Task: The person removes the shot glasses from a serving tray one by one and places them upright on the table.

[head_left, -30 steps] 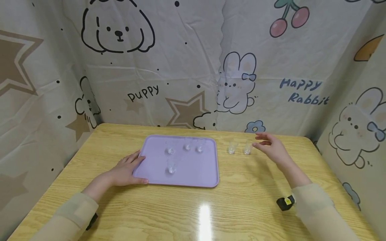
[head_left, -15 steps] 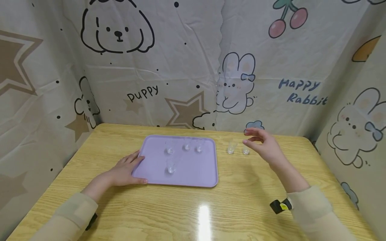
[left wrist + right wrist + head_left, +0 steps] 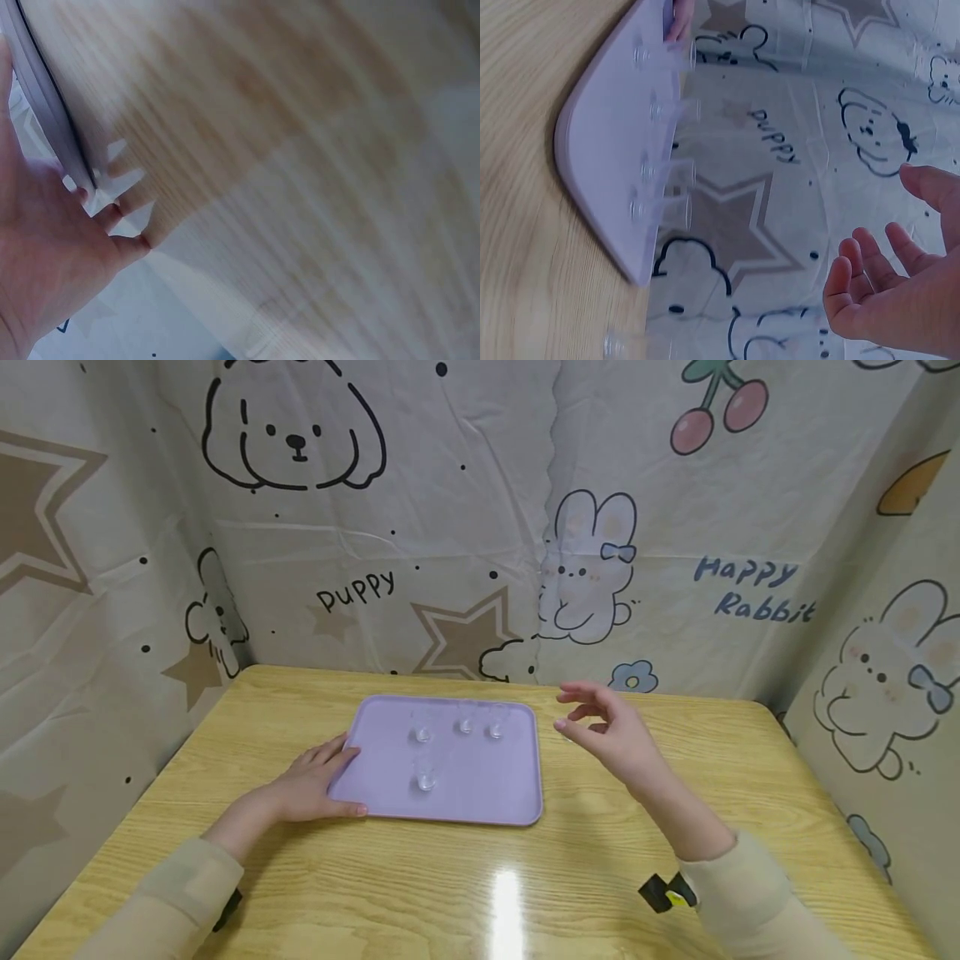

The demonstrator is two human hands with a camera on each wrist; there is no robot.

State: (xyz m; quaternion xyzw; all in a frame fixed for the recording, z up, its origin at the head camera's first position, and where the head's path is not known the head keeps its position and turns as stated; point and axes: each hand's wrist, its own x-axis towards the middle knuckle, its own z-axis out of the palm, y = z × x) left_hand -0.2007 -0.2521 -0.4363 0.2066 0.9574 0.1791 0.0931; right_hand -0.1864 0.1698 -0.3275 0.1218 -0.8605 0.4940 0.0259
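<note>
Several small clear cups [image 3: 425, 779] stand upright on a lilac tray [image 3: 480, 793] in the head view. My left hand [image 3: 307, 785] rests at the tray's left end, fingers spread along the side and thumb at the front rim. Its palm faces the tray's edge in the left wrist view. To the right of the tray, my right hand [image 3: 611, 739] hovers with thumb and fingers apart and nothing between them. One clear cup [image 3: 619, 346] beside the tray shows at the bottom of the right wrist view. In the head view, my right hand mostly hides the cups there.
The tray lies on a wooden table [image 3: 420, 877] with a patterned curtain [image 3: 450, 527] close behind its far edge and along both sides. A black wrist device [image 3: 663, 892] hangs beside my right sleeve.
My right hand has moved left, from beside the right-hand cup to above the cups near the tray, covering them in the head view. My left hand and the tray have stayed put.
</note>
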